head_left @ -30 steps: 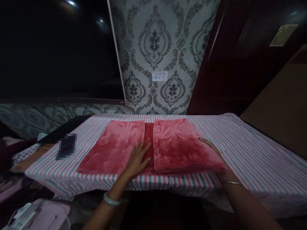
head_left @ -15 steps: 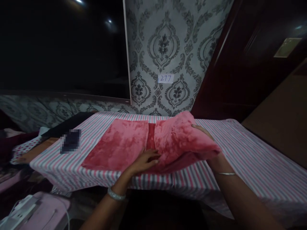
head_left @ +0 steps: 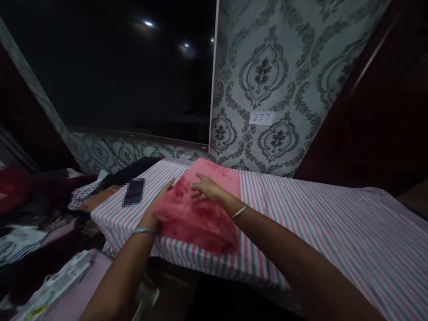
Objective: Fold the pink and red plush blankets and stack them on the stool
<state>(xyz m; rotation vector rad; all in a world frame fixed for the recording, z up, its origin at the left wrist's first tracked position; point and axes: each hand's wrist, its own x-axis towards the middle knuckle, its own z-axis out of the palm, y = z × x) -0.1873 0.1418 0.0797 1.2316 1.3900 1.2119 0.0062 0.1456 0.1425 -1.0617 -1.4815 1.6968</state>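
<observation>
A plush pink-red cloth point(head_left: 200, 216) lies folded in a narrow stack on the striped table cover point(head_left: 301, 209). My left hand point(head_left: 160, 200) rests against the cloth's left edge, fingers stretched toward the far side. My right hand point(head_left: 207, 189) lies flat on top of the fold, fingers spread and pressing down. Both wrists wear bangles.
A dark blurred-out flat object point(head_left: 133, 192) sits on the table's left end. Clothes and white items point(head_left: 50, 249) are piled at the lower left. A patterned wall with a "277" label point(head_left: 261, 117) stands behind, with a dark panel to the left and dark wood to the right.
The cloth's right half has been folded over onto the left half. My right hand moved left with it and now rests on top. The view swung to the left.
</observation>
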